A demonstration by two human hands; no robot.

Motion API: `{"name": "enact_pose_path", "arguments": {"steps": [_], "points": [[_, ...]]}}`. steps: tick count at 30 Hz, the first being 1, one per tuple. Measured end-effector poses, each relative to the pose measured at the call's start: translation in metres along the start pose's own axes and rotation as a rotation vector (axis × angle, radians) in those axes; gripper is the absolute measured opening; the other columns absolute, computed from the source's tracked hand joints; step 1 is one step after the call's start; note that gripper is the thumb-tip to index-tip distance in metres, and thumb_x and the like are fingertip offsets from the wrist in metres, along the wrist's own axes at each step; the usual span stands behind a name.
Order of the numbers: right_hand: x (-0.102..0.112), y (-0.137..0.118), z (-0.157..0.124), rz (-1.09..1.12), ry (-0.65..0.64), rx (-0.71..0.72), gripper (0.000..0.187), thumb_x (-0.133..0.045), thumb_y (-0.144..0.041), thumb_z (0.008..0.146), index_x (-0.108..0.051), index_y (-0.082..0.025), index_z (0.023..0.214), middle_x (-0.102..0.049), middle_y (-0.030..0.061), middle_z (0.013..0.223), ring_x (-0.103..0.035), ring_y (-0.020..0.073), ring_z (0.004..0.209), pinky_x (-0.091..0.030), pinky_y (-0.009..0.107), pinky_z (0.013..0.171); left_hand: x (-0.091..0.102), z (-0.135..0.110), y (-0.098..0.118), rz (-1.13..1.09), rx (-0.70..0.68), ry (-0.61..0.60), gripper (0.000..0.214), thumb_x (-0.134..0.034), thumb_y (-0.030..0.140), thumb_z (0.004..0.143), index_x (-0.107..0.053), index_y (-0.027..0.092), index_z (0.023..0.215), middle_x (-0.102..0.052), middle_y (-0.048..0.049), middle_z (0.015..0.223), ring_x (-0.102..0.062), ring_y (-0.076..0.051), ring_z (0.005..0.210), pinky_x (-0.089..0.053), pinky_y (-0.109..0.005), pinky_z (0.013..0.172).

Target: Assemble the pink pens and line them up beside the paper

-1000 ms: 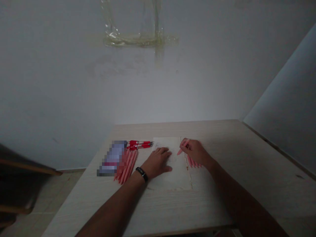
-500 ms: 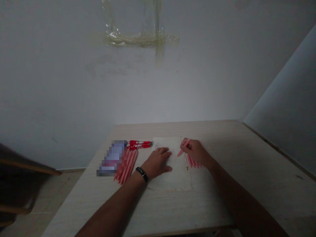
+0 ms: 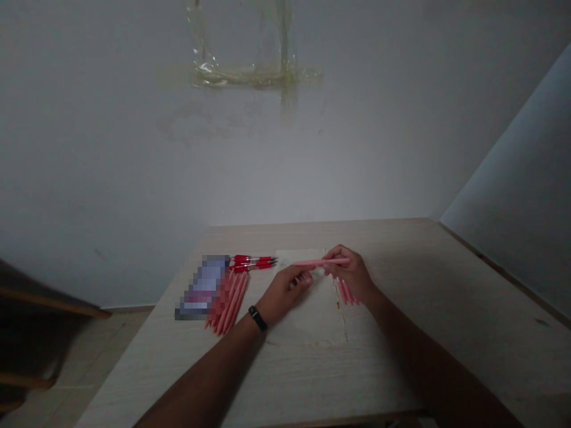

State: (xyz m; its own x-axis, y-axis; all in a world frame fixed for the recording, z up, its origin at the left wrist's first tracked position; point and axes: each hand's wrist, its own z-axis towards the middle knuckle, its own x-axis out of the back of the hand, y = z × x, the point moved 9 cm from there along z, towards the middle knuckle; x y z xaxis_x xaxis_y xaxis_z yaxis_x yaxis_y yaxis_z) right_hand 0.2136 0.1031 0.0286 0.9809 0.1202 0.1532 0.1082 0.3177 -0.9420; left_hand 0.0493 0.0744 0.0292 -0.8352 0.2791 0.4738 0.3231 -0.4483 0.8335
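Observation:
A pink pen (image 3: 319, 262) lies level between my two hands, just over a sheet of paper (image 3: 312, 324) with a ragged right edge. The fingers of my right hand (image 3: 355, 278) are closed around the pen's right part. At its left end, my left hand (image 3: 282, 292), with a black band on the wrist, grips the pen with thumb and fingers. Several more pink pens (image 3: 347, 292) lie at the paper's right edge, partly hidden by my right hand. To the left rests a bundle of pink pens (image 3: 232, 303).
Red pens (image 3: 254, 265) with dark tips lie behind the left bundle. Beside them is a pixelated flat rectangular object (image 3: 207, 282). The wooden table (image 3: 446, 285) meets a wall (image 3: 357, 166) at the back, where tape strips (image 3: 250, 76) are stuck.
My left hand has lifted from the paper and taken the pen's left end. The pen has turned from slanted to nearly level in my right hand.

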Motion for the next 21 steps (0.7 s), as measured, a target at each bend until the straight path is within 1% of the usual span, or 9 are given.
{"name": "enact_pose_path", "arguments": {"steps": [3, 5, 10, 14, 16, 18, 20, 21], "points": [[-0.007, 0.001, -0.002, -0.032, -0.008, -0.024, 0.028, -0.073, -0.045, 0.077, -0.063, -0.02, 0.084, -0.067, 0.0023, 0.075, -0.06, 0.0156, 0.067, -0.047, 0.025, 0.058, 0.006, 0.0, -0.002, -0.057, 0.024, 0.07, 0.032, -0.052, 0.041, 0.095, -0.069, 0.018, 0.11, -0.069, -0.0071, 0.096, -0.059, -0.018, 0.085, -0.044, -0.028, 0.074], [-0.011, 0.001, -0.003, -0.023, -0.029, -0.031, 0.029, -0.074, -0.046, 0.076, -0.064, -0.02, 0.084, -0.068, 0.0026, 0.079, -0.063, 0.0168, 0.071, -0.05, 0.026, 0.061, 0.008, 0.0, -0.006, -0.094, 0.049, 0.101, 0.032, -0.053, 0.043, 0.094, -0.07, 0.017, 0.102, -0.069, -0.0071, 0.092, -0.059, -0.019, 0.084, -0.045, -0.029, 0.075], [-0.023, 0.001, -0.005, -0.021, -0.074, -0.065, 0.027, -0.074, -0.044, 0.077, -0.067, -0.019, 0.086, -0.07, 0.0035, 0.082, -0.065, 0.0173, 0.076, -0.051, 0.026, 0.065, 0.005, 0.002, -0.01, -0.299, 0.055, 0.1, 0.039, -0.054, 0.048, 0.093, -0.068, 0.015, 0.111, -0.069, -0.008, 0.092, -0.059, -0.016, 0.075, -0.046, -0.027, 0.068], [-0.031, 0.002, -0.006, 0.005, -0.107, -0.043, 0.03, -0.075, -0.043, 0.077, -0.067, -0.018, 0.091, -0.071, 0.0038, 0.086, -0.066, 0.0167, 0.079, -0.051, 0.026, 0.068, 0.003, 0.003, -0.016, -0.428, 0.085, 0.13, 0.039, -0.058, 0.048, 0.091, -0.068, 0.014, 0.106, -0.068, -0.0059, 0.081, -0.057, -0.014, 0.068, -0.045, -0.025, 0.062], [-0.03, 0.003, -0.005, -0.019, -0.134, -0.032, 0.031, -0.073, -0.042, 0.079, -0.067, -0.018, 0.097, -0.071, 0.0048, 0.091, -0.066, 0.0166, 0.08, -0.051, 0.026, 0.069, 0.005, 0.003, -0.02, -0.496, 0.125, 0.168, 0.039, -0.06, 0.048, 0.089, -0.067, 0.013, 0.104, -0.068, -0.0059, 0.079, -0.058, -0.014, 0.066, -0.045, -0.025, 0.06], [-0.022, 0.002, -0.004, -0.09, -0.148, -0.016, 0.03, -0.068, -0.041, 0.085, -0.067, -0.018, 0.104, -0.07, 0.0054, 0.094, -0.065, 0.0163, 0.081, -0.05, 0.026, 0.069, 0.01, 0.003, -0.025, -0.569, 0.16, 0.223, 0.039, -0.062, 0.047, 0.087, -0.066, 0.012, 0.104, -0.071, -0.008, 0.085, -0.06, -0.015, 0.067, -0.046, -0.025, 0.06], [-0.009, -0.001, -0.001, -0.164, -0.127, 0.021, 0.027, -0.064, -0.04, 0.088, -0.068, -0.018, 0.104, -0.069, 0.0047, 0.088, -0.064, 0.016, 0.079, -0.049, 0.026, 0.068, 0.017, 0.002, -0.029, -0.632, 0.182, 0.279, 0.039, -0.063, 0.046, 0.086, -0.065, 0.012, 0.105, -0.072, -0.0096, 0.09, -0.062, -0.015, 0.069, -0.047, -0.026, 0.059], [-0.005, -0.003, 0.0, -0.199, -0.142, 0.051, 0.025, -0.063, -0.038, 0.088, -0.069, -0.018, 0.103, -0.067, 0.004, 0.085, -0.063, 0.0157, 0.077, -0.049, 0.026, 0.067, 0.02, 0.002, -0.03, -0.655, 0.189, 0.306, 0.038, -0.063, 0.044, 0.086, -0.065, 0.012, 0.105, -0.073, -0.0097, 0.091, -0.063, -0.015, 0.068, -0.047, -0.026, 0.059]]}}
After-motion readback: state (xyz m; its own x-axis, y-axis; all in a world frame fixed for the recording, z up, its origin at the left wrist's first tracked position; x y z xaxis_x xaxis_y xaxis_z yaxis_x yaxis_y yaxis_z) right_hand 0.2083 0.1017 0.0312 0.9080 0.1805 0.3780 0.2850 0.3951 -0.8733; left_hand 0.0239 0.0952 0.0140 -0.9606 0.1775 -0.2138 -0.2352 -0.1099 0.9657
